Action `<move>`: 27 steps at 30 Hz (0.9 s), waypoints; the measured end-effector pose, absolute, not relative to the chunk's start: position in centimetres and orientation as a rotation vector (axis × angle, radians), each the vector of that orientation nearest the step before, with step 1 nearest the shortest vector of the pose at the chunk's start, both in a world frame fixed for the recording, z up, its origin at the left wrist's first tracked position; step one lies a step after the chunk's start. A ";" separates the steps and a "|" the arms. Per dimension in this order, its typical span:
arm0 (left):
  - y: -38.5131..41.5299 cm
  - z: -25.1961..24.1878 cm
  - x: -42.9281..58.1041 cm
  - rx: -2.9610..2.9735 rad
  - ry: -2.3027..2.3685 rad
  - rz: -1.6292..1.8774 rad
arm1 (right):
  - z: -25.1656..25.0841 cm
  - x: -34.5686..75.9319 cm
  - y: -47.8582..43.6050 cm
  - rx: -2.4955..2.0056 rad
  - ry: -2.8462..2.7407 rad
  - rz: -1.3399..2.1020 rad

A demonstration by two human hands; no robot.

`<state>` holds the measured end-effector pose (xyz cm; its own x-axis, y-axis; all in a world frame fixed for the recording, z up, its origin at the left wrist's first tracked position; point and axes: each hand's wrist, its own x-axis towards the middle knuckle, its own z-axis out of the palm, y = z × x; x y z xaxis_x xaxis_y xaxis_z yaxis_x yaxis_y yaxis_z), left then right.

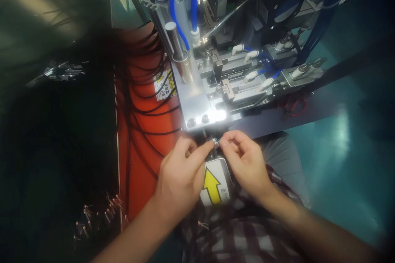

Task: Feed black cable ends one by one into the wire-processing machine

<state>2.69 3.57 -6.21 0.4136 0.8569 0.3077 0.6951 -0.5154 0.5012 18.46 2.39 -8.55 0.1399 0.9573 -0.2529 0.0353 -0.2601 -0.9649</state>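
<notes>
My left hand (182,170) is closed in a pinch, its thumb and forefinger meeting just in front of the machine's lit metal plate (197,109). From the right, my right hand (247,164) pinches at the same spot, fingertips almost touching the left ones. Between the two sets of fingertips is a tiny shiny piece (216,142), too small and blurred to name. Right below it stands a white label with a yellow arrow (212,185) on a block. Black cables (148,109) lie across the orange surface (143,148) beside my left hand.
Metal cylinders with white fittings (251,76) and blue air tubes (197,0) fill the area behind my hands. A warning label (164,85) is on the orange surface. Cable ends with bare copper-coloured tips (108,213) lie at lower left. Red-handled pliers (296,107) lie at right.
</notes>
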 end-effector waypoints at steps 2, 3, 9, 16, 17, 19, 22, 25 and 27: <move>3.5 -6.2 2.7 2.373 1.356 0.769 | -8.5 18.4 2.5 -1.498 -1.031 1.244; 3.5 -6.2 2.7 2.369 1.357 0.764 | -8.5 18.4 2.5 -1.497 -1.035 1.239; 3.6 -6.3 2.7 2.374 1.344 0.770 | -8.3 18.5 2.5 -1.480 -1.022 1.250; 3.5 -6.1 2.7 2.375 1.355 0.767 | -8.6 18.6 2.4 -1.477 -1.054 1.238; 3.5 -6.1 2.7 2.373 1.355 0.767 | -8.6 18.6 2.4 -1.474 -1.060 1.233; 3.4 -6.1 2.7 2.369 1.352 0.769 | -8.7 18.5 2.4 -1.472 -1.073 1.221; 3.4 -6.2 2.6 2.365 1.354 0.766 | -8.8 18.5 2.4 -1.472 -1.090 1.198; 3.5 -6.3 2.6 2.375 1.357 0.771 | -8.9 18.5 2.5 -1.473 -1.120 1.161; 3.5 -6.4 2.6 2.379 1.361 0.769 | -8.9 18.5 2.5 -1.479 -1.138 1.139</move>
<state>2.59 3.48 -6.42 0.4099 0.8604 0.3029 0.7034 -0.5095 0.4955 18.54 2.47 -8.94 0.1445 0.9808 -0.1309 0.1295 -0.1499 -0.9802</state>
